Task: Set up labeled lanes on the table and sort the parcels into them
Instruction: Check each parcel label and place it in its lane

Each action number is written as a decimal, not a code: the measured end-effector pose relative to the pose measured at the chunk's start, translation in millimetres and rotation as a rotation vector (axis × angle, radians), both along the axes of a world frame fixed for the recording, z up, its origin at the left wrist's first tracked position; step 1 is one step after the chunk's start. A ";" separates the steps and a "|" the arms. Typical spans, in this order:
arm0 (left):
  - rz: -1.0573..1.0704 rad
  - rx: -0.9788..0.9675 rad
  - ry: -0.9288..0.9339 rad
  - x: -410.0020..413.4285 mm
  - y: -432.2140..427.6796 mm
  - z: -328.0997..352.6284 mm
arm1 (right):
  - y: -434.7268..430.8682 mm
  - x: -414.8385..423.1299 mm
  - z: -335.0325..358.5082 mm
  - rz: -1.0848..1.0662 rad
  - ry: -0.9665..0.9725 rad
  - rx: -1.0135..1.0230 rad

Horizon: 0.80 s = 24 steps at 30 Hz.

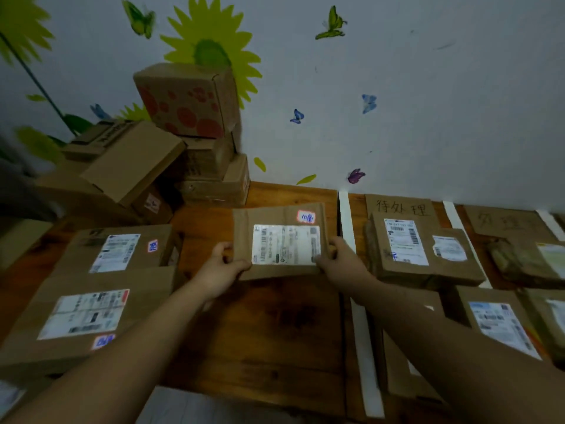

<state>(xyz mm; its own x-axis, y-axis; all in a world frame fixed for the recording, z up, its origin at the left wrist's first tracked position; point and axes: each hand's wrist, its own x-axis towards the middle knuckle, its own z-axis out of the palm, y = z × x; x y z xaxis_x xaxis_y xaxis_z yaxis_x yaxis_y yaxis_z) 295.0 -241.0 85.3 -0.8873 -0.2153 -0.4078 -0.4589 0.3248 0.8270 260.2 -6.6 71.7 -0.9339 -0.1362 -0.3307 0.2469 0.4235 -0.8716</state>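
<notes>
A flat brown parcel point(284, 214) sits at the centre of the frame, held between both hands over the wooden table point(275, 332). The view is dim and wide, so I cannot say whether its underside is touching the wood. The left hand point(224, 266) has its fingers curled round the parcel's lower left edge. The right hand point(341, 260) grips the lower right edge, with its thumb by the corner of the white shipping label point(286, 244). A small red-edged sticker point(305, 216) with blue writing is at the parcel's upper right.

The parcel looks thin, so it is probably light and fairly stiff, though the cardboard may flex a little. The label looks glossy and likely slick, which makes the bare cardboard margins at the two sides the better hold. Gripping both sides should also keep it level and the label readable.

Just right of the parcel runs a white tape strip point(347, 215). Beyond it is a cardboard lane card point(400, 206) with handwritten characters, and a sorted parcel point(452, 267) lies just below the card. A large labelled parcel point(91, 356) lies at lower left, and stacked boxes point(186, 99) stand at upper left.
</notes>
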 end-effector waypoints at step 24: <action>0.055 0.442 0.508 70.0 68.0 145.9 | 8.1 79.3 163.4 -0.074 0.531 -0.224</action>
